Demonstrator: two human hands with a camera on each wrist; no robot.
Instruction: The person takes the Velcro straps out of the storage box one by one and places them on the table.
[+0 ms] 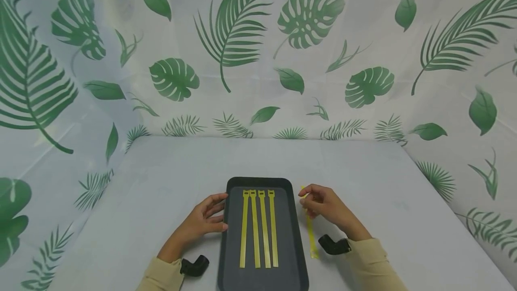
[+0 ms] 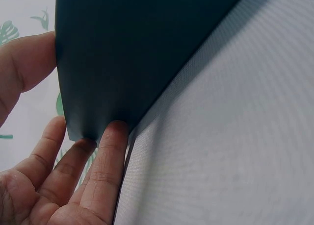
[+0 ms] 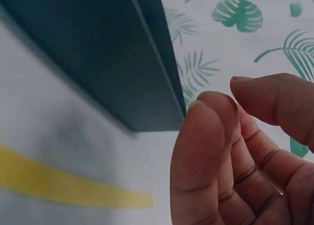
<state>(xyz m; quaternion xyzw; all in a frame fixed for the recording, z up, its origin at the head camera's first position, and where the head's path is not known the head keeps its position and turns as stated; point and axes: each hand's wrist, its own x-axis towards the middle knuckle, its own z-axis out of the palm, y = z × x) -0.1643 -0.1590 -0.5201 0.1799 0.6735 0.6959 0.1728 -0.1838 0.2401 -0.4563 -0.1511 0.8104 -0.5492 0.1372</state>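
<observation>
Yellow cable straps [image 1: 265, 232], four of them, lay lengthwise in a dark grey rectangular tray [image 1: 288, 232] with rounded corners, their slotted heads lined up near the tray's far edge and their plain ends toward its near edge. The two leftmost straps had their heads close together and spread apart toward the near edge, while the two on the right ran nearly parallel. A fifth, loose strap [image 1: 310, 232] lay outside the tray on the white tabletop [image 1: 161, 178], just beside the tray's right edge and slightly slanted, partly hidden by the right hand [image 1: 327, 203]. That hand hovered over the far end of this strap with its fingers loosely bent; the right wrist view showed a gap between thumb and fingertips and nothing held in it. At the tray's left edge the left hand [image 1: 203, 217] was spread open, thumb and fingertips touching the outer wall rather than wrapping around it. Beige sleeves [image 1: 375, 264] covered both forearms, and a black curved piece [image 1: 334, 244] jutted inward at the right wrist, with a similar black piece [image 1: 194, 266] at the left. Beyond the tabletop's far edge rose a white backdrop [image 1: 250, 80] printed with green leaves
</observation>
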